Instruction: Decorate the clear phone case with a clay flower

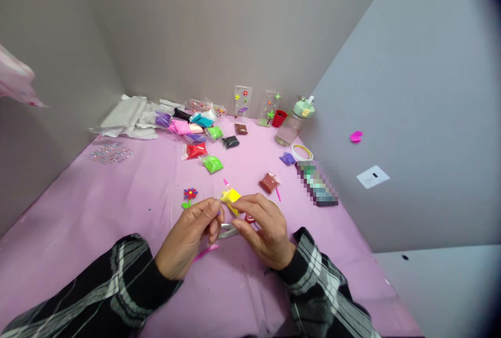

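Observation:
My left hand [194, 231] is closed in a pinch. A small purple bit, which looks like clay [218, 213], shows at its fingertips. Facing it, my right hand [266, 227] has its thumb and fingers apart, with nothing visible between them. Just beyond the right fingertips is a bag of yellow clay [231, 195], partly covered by them. Left of the hands is a clay flower [190, 194] with red and purple petals and green leaves, on what seems a clear sheet. Partly hidden below the hands are scissors [227, 231] and a pink tool [205, 253].
Bags of brown clay [270, 182], green clay [212, 164] and red clay [194, 150] lie beyond the hands. A water bottle [291, 125], a red cup [279, 118], a tape roll [302, 152] and a pixelated phone-like object [318, 185] are at the right. Rhinestones [111, 154] lie left.

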The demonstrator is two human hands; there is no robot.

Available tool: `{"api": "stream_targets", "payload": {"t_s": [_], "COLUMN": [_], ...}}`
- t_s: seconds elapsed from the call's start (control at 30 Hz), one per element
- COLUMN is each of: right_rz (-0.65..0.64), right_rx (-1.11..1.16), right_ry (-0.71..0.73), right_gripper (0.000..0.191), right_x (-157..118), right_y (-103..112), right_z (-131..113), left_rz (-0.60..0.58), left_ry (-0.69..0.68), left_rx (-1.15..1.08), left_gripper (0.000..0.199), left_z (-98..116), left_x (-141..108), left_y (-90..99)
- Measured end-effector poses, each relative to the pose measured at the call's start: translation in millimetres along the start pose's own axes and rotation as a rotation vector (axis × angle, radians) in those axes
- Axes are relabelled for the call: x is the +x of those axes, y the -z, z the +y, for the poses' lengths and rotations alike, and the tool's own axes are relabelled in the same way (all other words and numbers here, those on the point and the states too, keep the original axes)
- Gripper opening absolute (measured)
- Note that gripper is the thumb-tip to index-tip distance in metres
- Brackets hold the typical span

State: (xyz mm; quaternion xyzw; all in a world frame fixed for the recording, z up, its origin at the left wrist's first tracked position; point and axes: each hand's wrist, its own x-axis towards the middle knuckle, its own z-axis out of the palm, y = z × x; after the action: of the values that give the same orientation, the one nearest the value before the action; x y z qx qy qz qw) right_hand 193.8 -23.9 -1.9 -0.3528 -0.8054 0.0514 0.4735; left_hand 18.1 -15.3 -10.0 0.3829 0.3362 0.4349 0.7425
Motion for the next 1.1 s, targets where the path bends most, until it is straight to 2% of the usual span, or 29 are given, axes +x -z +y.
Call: {"api": "stream_targets", "payload": {"t_s": [0.2,0.47,0.63,0.87,1.1], "right_rz": [-0.006,0.006,0.007,0.003,-0.004], "right_rx": [0.023,0.011,0.008,0.015,0.019], "right_ry": [-0.007,0.010,0.013,0.009,-0.005], "right_gripper": [0.019,0.018,0.017,0.019,0.021], "right_x": [2.0,1.2,0.4,0.5,2.6], "right_y": [0.7,0.4,0.4,0.9,1.5], "right_z": [-1.9,-1.1,-0.1,-0.4,-2.4], "left_rz": [-0.017,-0.019,-0.011,-0.030,-0.024], "left_ry": [-0.005,0.020,-0.012,-0.027,0.005], "left_rx": [-0.028,-0.031,-0.017,-0.021,-0.042], "left_gripper": [0.022,0.023,0.029,0.020,0.019], "left_z": [-0.9,-1.0,3.2,2.1,-3.7], "left_x": [0.1,1.0,0.4,0.2,0.2], "left_y": [2.4,1.6,0.6,0.8,4.5]}}
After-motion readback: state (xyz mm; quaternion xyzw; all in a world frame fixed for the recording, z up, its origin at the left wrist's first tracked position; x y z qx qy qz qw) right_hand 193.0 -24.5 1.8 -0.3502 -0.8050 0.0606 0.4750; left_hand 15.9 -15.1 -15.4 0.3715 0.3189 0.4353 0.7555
